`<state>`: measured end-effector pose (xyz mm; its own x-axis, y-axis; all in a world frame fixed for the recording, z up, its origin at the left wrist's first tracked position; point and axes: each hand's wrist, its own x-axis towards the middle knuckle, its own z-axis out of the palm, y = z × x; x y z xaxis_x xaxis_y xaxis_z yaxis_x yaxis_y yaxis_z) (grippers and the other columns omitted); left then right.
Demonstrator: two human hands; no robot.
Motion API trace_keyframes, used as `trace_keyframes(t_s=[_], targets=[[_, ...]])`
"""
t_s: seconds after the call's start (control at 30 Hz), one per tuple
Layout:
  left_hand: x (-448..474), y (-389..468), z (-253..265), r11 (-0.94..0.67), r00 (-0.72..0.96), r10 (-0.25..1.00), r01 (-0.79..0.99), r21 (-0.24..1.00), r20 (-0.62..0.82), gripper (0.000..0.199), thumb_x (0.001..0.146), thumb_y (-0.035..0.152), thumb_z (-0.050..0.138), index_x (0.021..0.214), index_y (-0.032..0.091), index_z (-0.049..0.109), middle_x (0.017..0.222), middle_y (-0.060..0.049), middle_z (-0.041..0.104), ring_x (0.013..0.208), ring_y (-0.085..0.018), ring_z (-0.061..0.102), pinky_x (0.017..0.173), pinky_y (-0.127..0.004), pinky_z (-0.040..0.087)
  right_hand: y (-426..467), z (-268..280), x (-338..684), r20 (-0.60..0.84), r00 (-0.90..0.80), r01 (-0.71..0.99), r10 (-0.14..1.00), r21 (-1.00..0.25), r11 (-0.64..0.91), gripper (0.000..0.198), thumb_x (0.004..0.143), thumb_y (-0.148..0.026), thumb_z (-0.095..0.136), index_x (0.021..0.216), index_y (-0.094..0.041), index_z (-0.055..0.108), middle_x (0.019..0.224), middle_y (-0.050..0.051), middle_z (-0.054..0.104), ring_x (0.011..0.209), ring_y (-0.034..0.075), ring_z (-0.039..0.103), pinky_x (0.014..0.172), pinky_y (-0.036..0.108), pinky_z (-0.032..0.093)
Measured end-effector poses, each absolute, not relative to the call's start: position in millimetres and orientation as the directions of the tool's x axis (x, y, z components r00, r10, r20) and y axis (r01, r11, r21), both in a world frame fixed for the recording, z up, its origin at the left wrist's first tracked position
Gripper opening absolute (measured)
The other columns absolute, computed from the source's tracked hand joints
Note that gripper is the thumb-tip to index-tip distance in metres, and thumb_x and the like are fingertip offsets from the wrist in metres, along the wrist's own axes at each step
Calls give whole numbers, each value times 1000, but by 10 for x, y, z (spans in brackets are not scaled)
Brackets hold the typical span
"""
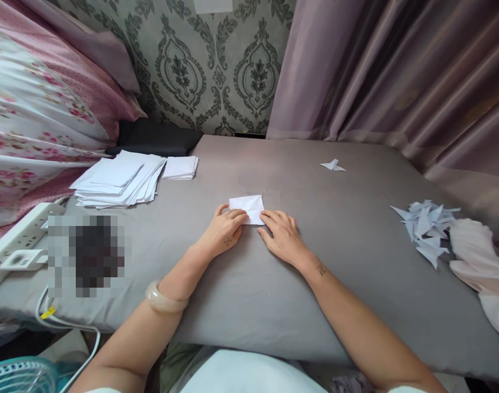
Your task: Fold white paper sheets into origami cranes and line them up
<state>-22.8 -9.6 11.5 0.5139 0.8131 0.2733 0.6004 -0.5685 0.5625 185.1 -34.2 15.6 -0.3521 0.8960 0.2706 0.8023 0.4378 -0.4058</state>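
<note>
A small white sheet of paper [246, 203] with crease lines lies on the grey cloth in front of me. My left hand [224, 229] is at its left and lower edge, fingers bent and pressed together over the paper and holding it down. The left thumb tip is hard to make out. At the paper's right edge rest the fingertips of my right hand [284, 234]. Its fingers are stretched out and the thumb stands apart, touching the cloth.
Left of the hands are a stack of white paper [118, 177], a smaller stack [180, 167] and a power strip [12, 240]. One folded paper piece [333, 165] lies at the far right, and a pile of folded paper pieces [427, 224] sits beside pale cloth [474, 251].
</note>
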Motion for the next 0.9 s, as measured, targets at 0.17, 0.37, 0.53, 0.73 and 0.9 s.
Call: trace_keyframes(t_s=[0.17, 0.37, 0.53, 0.73, 0.9], targets=[[-192, -79, 170, -621, 560, 781, 643, 449, 279, 33, 87, 14, 44, 109, 27, 66, 118, -10, 63, 108, -26, 56, 109, -47, 15, -333, 128, 1855, 333, -336, 807, 881, -382, 451, 30, 90, -23, 53, 118, -23, 62, 123, 8, 63, 114, 25, 51, 96, 44, 39], [-105, -116, 275, -665, 624, 745, 723, 189, 235, 30, 95, 16, 36, 103, 20, 65, 106, -9, 66, 98, -22, 59, 100, -45, 26, -393, 173, 1863, 346, -357, 841, 868, -285, 460, 21, 92, -23, 50, 101, -21, 70, 106, 8, 64, 99, 23, 53, 87, 36, 41], [-50, -57, 315, -558, 515, 828, 796, 235, 223, 23, 94, 25, 44, 88, 18, 65, 97, -6, 70, 91, -21, 62, 91, -39, 34, -386, 156, 1864, 316, -279, 850, 907, -358, 386, 20, 92, -28, 52, 94, -22, 70, 93, 6, 64, 89, 21, 53, 82, 33, 42], [-34, 63, 297, -444, 409, 896, 820, 362, 172, 13, 87, 26, 55, 92, 19, 64, 95, -5, 70, 88, -21, 64, 83, -35, 39, -289, 119, 1840, 258, -162, 832, 952, -483, 272, 18, 91, -30, 54, 86, -22, 69, 90, 5, 63, 88, 19, 56, 80, 30, 42], [-51, 102, 194, -398, 358, 917, 809, 432, 175, 25, 85, 26, 58, 109, 22, 58, 110, -5, 68, 93, -22, 64, 89, -38, 40, -264, 138, 1820, 226, -108, 834, 968, -509, 212, 16, 89, -29, 55, 83, -21, 67, 89, 4, 60, 81, 17, 57, 76, 29, 43]])
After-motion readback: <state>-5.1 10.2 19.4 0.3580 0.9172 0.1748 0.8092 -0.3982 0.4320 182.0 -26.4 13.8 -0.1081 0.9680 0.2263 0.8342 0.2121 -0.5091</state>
